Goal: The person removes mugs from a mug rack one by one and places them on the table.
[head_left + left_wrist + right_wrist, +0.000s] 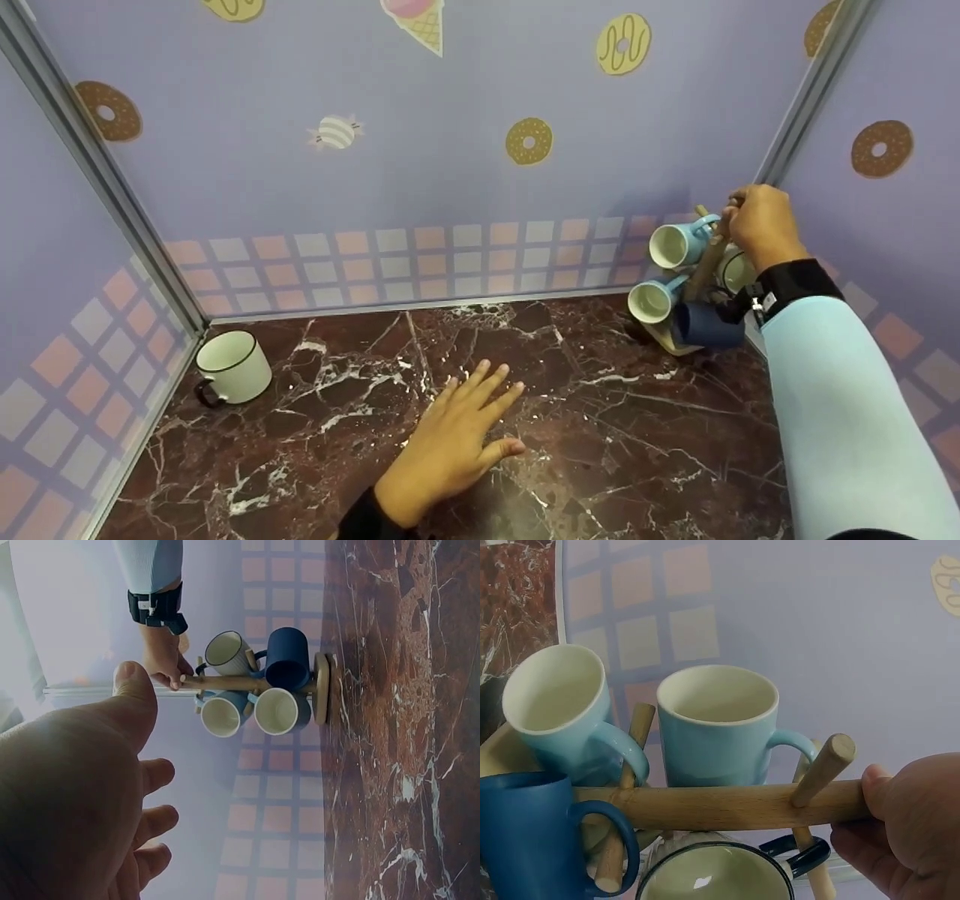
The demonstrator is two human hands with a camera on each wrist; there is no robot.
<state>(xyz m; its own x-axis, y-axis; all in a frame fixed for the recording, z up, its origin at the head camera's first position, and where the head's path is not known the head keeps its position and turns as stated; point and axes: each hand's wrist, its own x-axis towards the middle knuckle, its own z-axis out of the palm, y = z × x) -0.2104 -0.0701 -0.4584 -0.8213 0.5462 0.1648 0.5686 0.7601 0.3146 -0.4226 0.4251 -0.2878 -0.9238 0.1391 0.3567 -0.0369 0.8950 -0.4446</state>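
At the back right stands a wooden mug tree (705,808), its post gripped near the top by my right hand (763,225). Two light blue mugs hang on its pegs, an upper one (716,742) and a lower one (562,709). A dark blue mug (712,326) and a white mug with a dark rim (720,874) hang there too. My left hand (457,435) holds nothing, its fingers spread over the middle of the table. Off to the left, another white mug (240,371) with a dark rim and handle stands upright.
The dark red marbled tabletop (337,465) meets a purple back wall (450,172) with printed sweets and checks. Side walls (892,247) close it in left and right, and the mug tree stands near the right back corner.
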